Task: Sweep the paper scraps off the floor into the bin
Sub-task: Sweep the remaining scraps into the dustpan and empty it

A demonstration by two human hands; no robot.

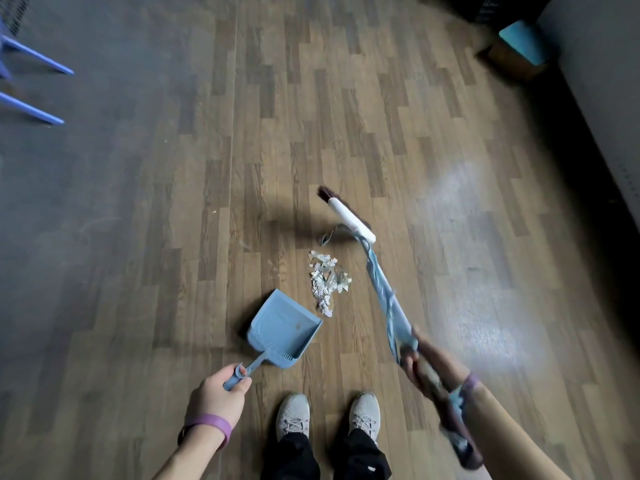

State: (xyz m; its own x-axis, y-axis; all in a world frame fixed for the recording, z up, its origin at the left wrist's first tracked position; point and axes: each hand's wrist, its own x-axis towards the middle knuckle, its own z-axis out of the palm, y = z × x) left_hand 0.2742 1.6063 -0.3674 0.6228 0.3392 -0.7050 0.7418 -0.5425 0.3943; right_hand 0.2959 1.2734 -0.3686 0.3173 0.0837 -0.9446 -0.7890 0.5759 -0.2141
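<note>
View from above, looking down at a brown wood-patterned floor (346, 116). The left hand (216, 396), wearing a purple wristband (211, 422), has its fingers curled tight around the handle of a light blue plastic dustpan (284, 330). The pan's open mouth faces a small pile of white torn paper scraps (325, 282) lying just beside it. The right hand (426, 362), blurred, is wrapped around the blue-sheathed handle of a broom (388, 299). Its white head with dark bristles (349, 218) is just beyond the pile. A brown bin with a turquoise liner (523, 46) stands well apart, by the far right wall. Two grey trainers (292, 415) show below, and blue chair legs (34, 60) at far left.
</note>
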